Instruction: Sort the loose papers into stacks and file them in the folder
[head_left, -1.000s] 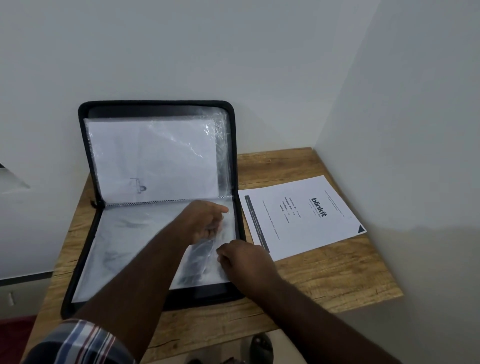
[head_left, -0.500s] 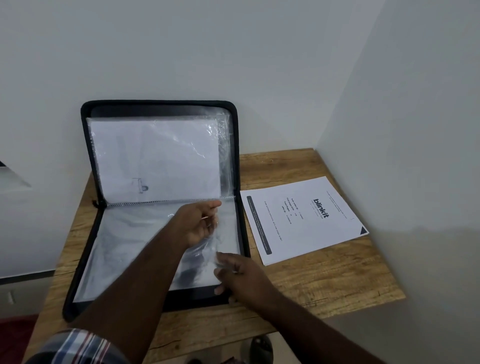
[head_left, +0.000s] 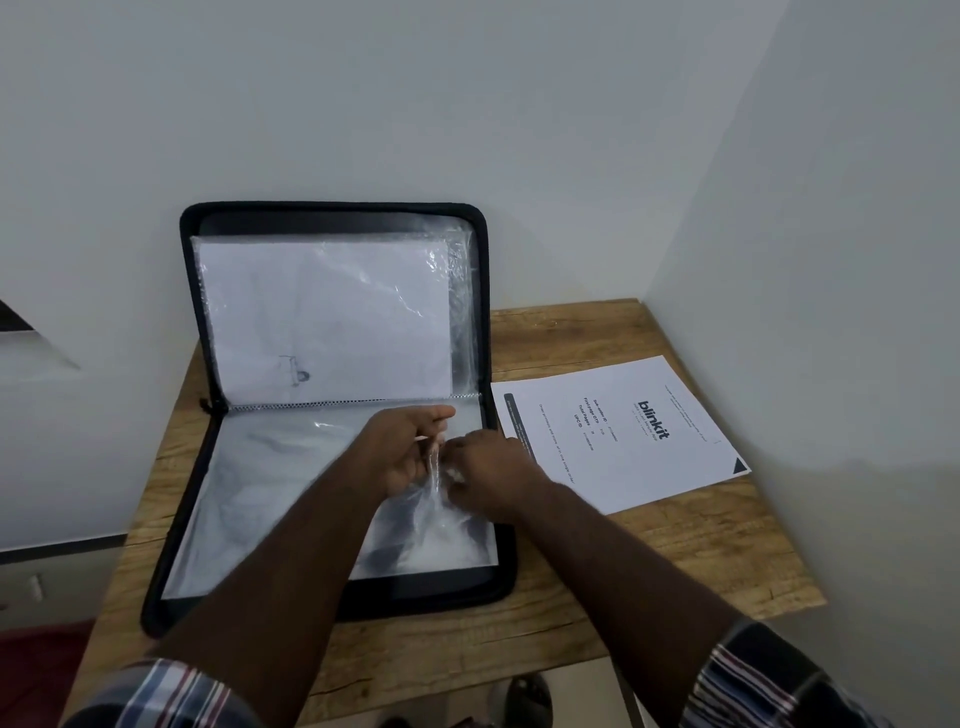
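both hands pinching sleeve, open folder

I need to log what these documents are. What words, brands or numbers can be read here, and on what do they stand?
"blinkit": bold logo on the loose printed sheet lying on the table to the right of the folder.
"Total Pages": field label on that sheet; the labels beside it, their values and the fine print are too small to read surely.
Sheet in the folder's upper sleeve: a faint sketch, no legible text.
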